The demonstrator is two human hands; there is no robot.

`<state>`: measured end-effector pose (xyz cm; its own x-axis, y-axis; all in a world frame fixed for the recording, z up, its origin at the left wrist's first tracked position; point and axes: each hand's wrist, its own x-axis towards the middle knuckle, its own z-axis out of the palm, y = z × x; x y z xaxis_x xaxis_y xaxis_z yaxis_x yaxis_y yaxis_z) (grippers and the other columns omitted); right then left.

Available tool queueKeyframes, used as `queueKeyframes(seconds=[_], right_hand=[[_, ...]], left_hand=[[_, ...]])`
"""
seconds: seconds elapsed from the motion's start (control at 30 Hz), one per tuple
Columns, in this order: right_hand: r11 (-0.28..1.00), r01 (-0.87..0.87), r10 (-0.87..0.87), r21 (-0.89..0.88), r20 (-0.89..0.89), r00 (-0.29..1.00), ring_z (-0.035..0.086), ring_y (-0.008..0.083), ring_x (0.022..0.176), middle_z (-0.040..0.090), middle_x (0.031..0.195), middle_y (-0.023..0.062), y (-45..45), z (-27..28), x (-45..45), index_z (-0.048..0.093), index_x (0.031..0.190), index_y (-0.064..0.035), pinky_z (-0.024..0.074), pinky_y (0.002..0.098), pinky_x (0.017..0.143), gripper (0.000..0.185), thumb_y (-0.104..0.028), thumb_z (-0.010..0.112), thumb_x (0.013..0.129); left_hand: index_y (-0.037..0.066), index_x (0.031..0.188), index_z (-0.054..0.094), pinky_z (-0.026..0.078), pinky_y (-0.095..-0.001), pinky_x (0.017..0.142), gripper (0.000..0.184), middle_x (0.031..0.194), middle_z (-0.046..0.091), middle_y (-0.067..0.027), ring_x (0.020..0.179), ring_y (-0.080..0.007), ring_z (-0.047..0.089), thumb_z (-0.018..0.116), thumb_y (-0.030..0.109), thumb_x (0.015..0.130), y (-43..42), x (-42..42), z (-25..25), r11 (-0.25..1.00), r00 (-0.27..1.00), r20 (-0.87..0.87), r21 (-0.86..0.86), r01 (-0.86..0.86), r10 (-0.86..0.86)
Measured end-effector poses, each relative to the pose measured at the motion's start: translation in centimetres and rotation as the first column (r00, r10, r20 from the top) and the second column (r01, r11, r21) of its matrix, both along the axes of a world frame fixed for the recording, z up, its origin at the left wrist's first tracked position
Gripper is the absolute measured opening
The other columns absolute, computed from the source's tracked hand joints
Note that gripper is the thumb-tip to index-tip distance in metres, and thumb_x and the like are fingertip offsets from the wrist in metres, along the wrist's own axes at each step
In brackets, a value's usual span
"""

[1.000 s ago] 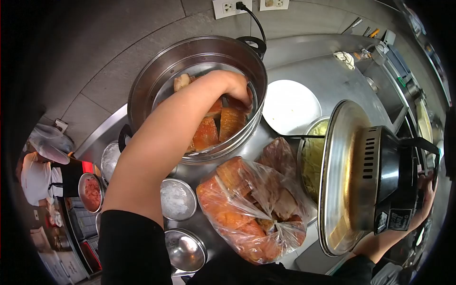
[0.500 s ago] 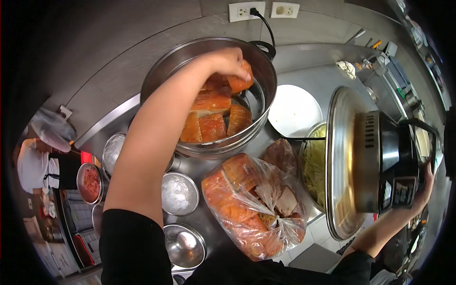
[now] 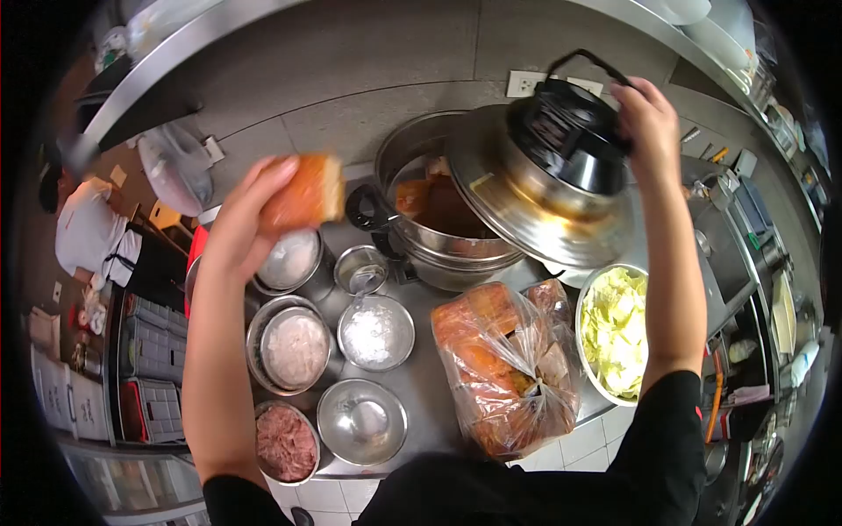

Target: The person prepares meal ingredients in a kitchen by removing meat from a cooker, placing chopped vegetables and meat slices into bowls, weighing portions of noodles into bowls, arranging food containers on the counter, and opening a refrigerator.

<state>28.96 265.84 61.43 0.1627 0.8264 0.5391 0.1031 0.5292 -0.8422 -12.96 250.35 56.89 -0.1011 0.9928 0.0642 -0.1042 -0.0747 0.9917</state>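
My left hand (image 3: 237,215) is closed round a thick orange-brown block (image 3: 303,191) with a pale cut side, perhaps bread; motion blurs it. It is raised above the metal bowls, left of the pot. My right hand (image 3: 647,114) grips the black handle of a domed metal lid (image 3: 548,223) with a black electric top. The tilted lid hangs over the right part of a large metal pot (image 3: 412,230), hiding some of its inside. Browned pieces (image 3: 410,197) show in the pot. A clear knotted plastic bag (image 3: 504,377) of similar browned pieces lies in front.
Metal bowls hold white contents (image 3: 375,333), pinkish paste (image 3: 298,349) and pink minced meat (image 3: 286,443). A shiny metal bowl (image 3: 361,421) stands near the counter's front edge. Chopped cabbage (image 3: 614,329) fills a bowl at right. Another person (image 3: 92,230) is at far left.
My left hand has come out of the pot with a browned block and swung left. My right hand has raised the lid from the right side to over the pot. The view has shifted.
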Motion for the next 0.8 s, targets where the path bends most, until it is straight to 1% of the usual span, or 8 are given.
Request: queueKeyframes(seconds=[0.1,0.17,0.23,0.37,0.53,0.6,0.7,0.8], right_hand=[[0.997,0.064,-0.059,-0.033,0.119,0.991,0.053,0.0116,0.065,0.060,0.073,0.0035,4.9,-0.5,-4.8,0.067,0.100,0.0017,0.0416,0.0280,0.059,0.029,-0.017,0.069,0.078],[0.998,0.067,-0.063,-0.020,0.164,0.984,0.056,0.0148,0.068,0.063,0.075,0.0063,6.2,-1.1,-7.7,0.066,0.102,0.0036,0.0447,0.0304,0.063,0.032,-0.018,0.068,0.078],[0.998,0.064,-0.061,-0.011,0.185,0.981,0.058,0.0174,0.070,0.065,0.076,0.0087,7.8,-2.6,-9.6,0.066,0.101,0.0041,0.0465,0.0324,0.066,0.033,-0.020,0.067,0.079],[0.976,0.205,-0.217,0.073,0.301,0.928,0.067,0.0294,0.081,0.068,0.081,0.0183,7.8,-3.7,-12.4,0.067,0.099,0.0032,0.0496,0.0377,0.075,0.036,-0.025,0.066,0.076],[0.979,0.193,-0.204,0.065,0.296,0.933,0.067,0.0318,0.083,0.069,0.083,0.0199,7.3,-3.8,-13.4,0.067,0.099,0.0021,0.0500,0.0384,0.078,0.036,-0.025,0.064,0.076],[0.983,0.178,-0.180,0.035,0.287,0.941,0.067,0.0319,0.083,0.069,0.083,0.0203,6.9,-3.9,-13.7,0.067,0.098,0.0019,0.0499,0.0386,0.078,0.035,-0.025,0.064,0.076],[0.980,0.186,-0.199,0.074,0.294,0.935,0.068,0.0316,0.082,0.069,0.084,0.0203,7.7,-4.7,-13.9,0.066,0.097,0.0018,0.0501,0.0391,0.076,0.034,-0.025,0.064,0.075],[0.985,0.172,-0.171,0.017,0.250,0.953,0.068,0.0318,0.080,0.069,0.084,0.0205,5.8,-3.8,-14.2,0.066,0.097,0.0014,0.0505,0.0393,0.074,0.034,-0.025,0.064,0.075]], left_hand=[[0.008,0.130,0.049,0.056,-0.0420,0.081,0.039,0.122,0.058,-0.0100,0.109,-0.0224,0.060,0.051,0.030,0.098,-9.2,-3.5,-2.7,0.996,0.988,0.128,-0.007,-0.089,0.090],[0.003,0.132,0.048,0.044,-0.0375,0.101,0.044,0.124,0.057,-0.0130,0.115,-0.0231,0.057,0.057,0.026,0.095,-15.5,-4.5,-4.3,0.985,0.961,0.225,0.031,-0.170,0.159],[0.002,0.134,0.045,0.042,-0.0374,0.103,0.046,0.128,0.055,-0.0131,0.119,-0.0236,0.055,0.054,0.027,0.096,-21.8,-4.3,-5.4,0.970,0.947,0.235,0.050,-0.236,0.219],[0.002,0.136,0.043,0.040,-0.0372,0.105,0.050,0.129,0.055,-0.0115,0.120,-0.0240,0.054,0.052,0.031,0.096,-33.5,-4.1,-8.1,0.868,0.846,0.224,-0.002,-0.497,0.484],[0.009,0.135,0.045,0.055,-0.0398,0.079,0.051,0.132,0.053,-0.0123,0.118,-0.0239,0.054,0.050,0.039,0.095,-43.9,-2.8,-11.5,0.722,0.688,0.230,-0.122,-0.682,0.688],[-0.002,0.131,0.051,0.055,-0.0404,0.081,0.052,0.120,0.063,-0.0171,0.101,-0.0307,0.064,0.059,0.033,0.093,-45.6,-1.0,-11.4,0.425,0.355,0.272,-0.267,-0.865,0.894],[-0.001,0.135,0.047,0.055,-0.0439,0.085,0.058,0.128,0.058,-0.0170,0.109,-0.0315,0.061,0.061,0.034,0.092,-49.5,-1.9,-13.9,0.503,0.409,0.328,-0.289,-0.814,0.851],[0.000,0.135,0.047,0.054,-0.0460,0.087,0.056,0.131,0.055,-0.0179,0.115,-0.0311,0.057,0.062,0.033,0.092,-49.4,-0.5,-13.8,0.424,0.334,0.315,-0.284,-0.860,0.888]])
